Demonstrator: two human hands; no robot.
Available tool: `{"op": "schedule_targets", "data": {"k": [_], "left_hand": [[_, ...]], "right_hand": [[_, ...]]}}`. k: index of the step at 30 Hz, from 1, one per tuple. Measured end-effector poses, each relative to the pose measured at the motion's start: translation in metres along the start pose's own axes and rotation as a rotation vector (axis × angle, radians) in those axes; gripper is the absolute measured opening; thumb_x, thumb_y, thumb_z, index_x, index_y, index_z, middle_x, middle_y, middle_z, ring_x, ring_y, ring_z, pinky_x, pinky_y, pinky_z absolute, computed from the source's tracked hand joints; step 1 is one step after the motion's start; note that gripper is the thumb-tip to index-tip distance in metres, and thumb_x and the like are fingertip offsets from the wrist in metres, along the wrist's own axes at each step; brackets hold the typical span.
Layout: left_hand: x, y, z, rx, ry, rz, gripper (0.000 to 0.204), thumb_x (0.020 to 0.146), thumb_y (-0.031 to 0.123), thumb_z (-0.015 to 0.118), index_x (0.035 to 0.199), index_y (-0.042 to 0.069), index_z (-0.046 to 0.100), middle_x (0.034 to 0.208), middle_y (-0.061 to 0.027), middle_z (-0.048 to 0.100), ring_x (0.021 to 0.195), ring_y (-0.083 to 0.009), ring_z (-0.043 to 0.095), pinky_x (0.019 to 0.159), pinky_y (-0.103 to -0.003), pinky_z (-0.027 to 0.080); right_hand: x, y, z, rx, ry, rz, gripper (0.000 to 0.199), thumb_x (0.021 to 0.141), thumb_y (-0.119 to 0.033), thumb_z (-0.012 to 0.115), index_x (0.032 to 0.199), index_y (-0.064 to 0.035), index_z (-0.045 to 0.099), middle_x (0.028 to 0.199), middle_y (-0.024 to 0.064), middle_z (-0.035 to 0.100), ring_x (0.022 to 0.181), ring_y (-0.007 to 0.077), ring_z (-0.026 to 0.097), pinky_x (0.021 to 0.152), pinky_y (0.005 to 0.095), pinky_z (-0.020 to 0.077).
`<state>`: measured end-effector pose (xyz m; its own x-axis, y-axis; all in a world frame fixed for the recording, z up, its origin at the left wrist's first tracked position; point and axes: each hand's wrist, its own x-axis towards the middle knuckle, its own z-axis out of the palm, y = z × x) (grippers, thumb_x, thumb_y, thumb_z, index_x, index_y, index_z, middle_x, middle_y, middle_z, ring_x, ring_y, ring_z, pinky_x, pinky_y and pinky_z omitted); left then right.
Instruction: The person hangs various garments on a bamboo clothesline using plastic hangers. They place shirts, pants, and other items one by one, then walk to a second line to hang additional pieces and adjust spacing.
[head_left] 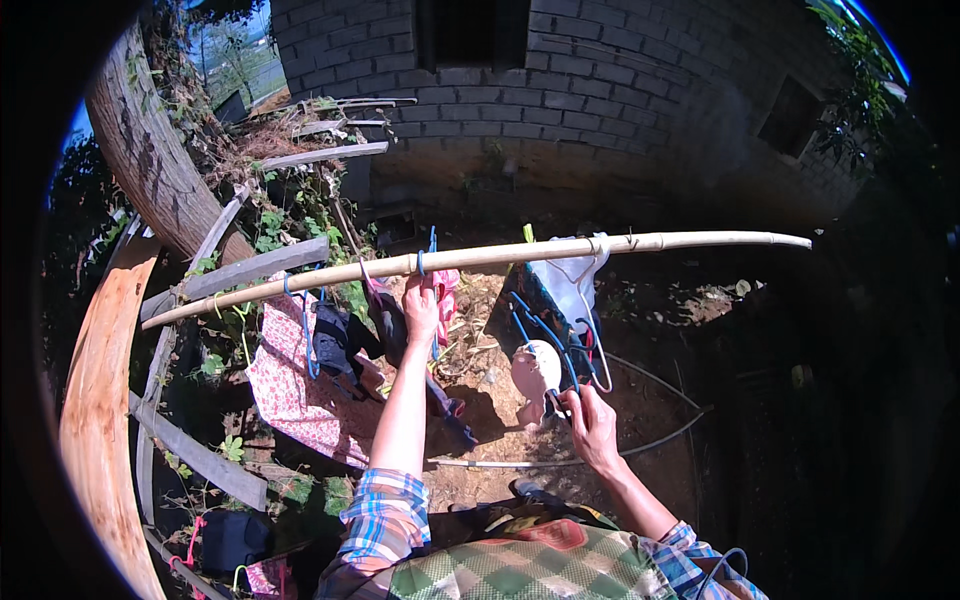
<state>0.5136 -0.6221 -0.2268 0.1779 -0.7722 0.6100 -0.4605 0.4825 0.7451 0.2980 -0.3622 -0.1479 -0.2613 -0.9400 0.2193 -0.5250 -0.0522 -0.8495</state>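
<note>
A: Looking down from the head view, the bamboo pole (480, 255) is the landmark. The left hand (420, 305) reaches up just under it, fingers curled around the pink garment (445, 290) that hangs from a blue hanger hook (421, 262) on the pole.

B: And the right hand (592, 420)?

A: Well below the pole, closed on a bundle of blue and white hangers (570, 350), with a pale garment (537, 372) dangling from them beside the thumb.

B: What might go wrong?

A: Judging from this, the bundle is the weak spot. Several hooks are pinched in one fist, so a loosened grip could drop the pale garment onto the bare dirt (500, 440) beneath the pole. A tug on the pink garment could also slide its hook along the smooth pole or lift it off.

B: Room to move?

A: The pole's right-hand stretch past the white cloth (565, 275) looks bare. Left of the pink garment it is crowded: dark clothes (335, 340) and a pink patterned cloth (290, 385) hang close together, with weathered planks (255, 268) and weeds behind.
</note>
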Motion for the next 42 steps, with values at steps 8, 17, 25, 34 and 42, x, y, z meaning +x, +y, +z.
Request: {"op": "schedule_targets", "data": {"k": [8, 17, 25, 34, 42], "left_hand": [[-0.001, 0.018, -0.002, -0.033, -0.114, -0.271, 0.026, 0.091, 0.018, 0.043, 0.095, -0.003, 0.058, 0.082, -0.0208, 0.061, 0.077, -0.0358, 0.059, 0.069, -0.04, 0.044], [-0.002, 0.025, -0.01, 0.023, -0.113, -0.197, 0.025, 0.092, 0.018, 0.043, 0.104, -0.001, 0.055, 0.094, -0.0211, 0.06, 0.089, -0.0355, 0.058, 0.078, -0.039, 0.043], [-0.005, 0.033, -0.033, -0.205, -0.301, -0.322, 0.045, 0.097, 0.032, 0.04, 0.13, 0.001, 0.04, 0.129, -0.0159, 0.046, 0.117, -0.0244, 0.046, 0.098, -0.034, 0.033], [-0.152, 0.104, -0.084, 0.182, 0.073, 0.017, 0.046, 0.097, 0.023, 0.036, 0.134, -0.002, 0.029, 0.138, -0.0177, 0.034, 0.124, -0.0307, 0.037, 0.102, -0.044, 0.032], [-0.409, 0.076, -0.046, 0.687, -1.155, -0.296, 0.042, 0.08, 0.02, 0.063, 0.117, 0.004, 0.05, 0.117, -0.0166, 0.05, 0.111, -0.0378, 0.04, 0.097, -0.047, 0.031]], "right_hand": [[0.091, -0.011, 0.033, -0.275, 0.121, -0.155, 0.022, 0.092, -0.02, 0.048, 0.079, -0.0015, 0.047, 0.066, 0.0192, 0.058, 0.064, 0.0367, 0.06, 0.054, 0.0425, 0.0437], [0.128, 0.017, 0.092, -0.32, 0.136, -0.004, 0.023, 0.09, -0.023, 0.045, 0.087, -0.0019, 0.052, 0.072, 0.0227, 0.06, 0.069, 0.0415, 0.06, 0.061, 0.0501, 0.0462], [0.074, 0.038, 0.055, -0.171, 0.346, -0.243, 0.032, 0.089, -0.019, 0.053, 0.117, -0.0027, 0.051, 0.11, 0.0187, 0.056, 0.103, 0.0331, 0.053, 0.088, 0.0376, 0.0428], [-0.089, 0.219, -0.064, -0.158, 0.545, 0.483, 0.015, 0.084, -0.003, 0.054, 0.098, -0.0041, 0.059, 0.085, 0.0103, 0.059, 0.077, 0.0219, 0.06, 0.069, 0.0303, 0.0477], [-0.147, 0.397, -0.08, -0.276, -0.104, 0.732, 0.013, 0.082, -0.014, 0.055, 0.092, -0.0053, 0.055, 0.088, 0.017, 0.061, 0.084, 0.0357, 0.06, 0.072, 0.0435, 0.0483]]}}
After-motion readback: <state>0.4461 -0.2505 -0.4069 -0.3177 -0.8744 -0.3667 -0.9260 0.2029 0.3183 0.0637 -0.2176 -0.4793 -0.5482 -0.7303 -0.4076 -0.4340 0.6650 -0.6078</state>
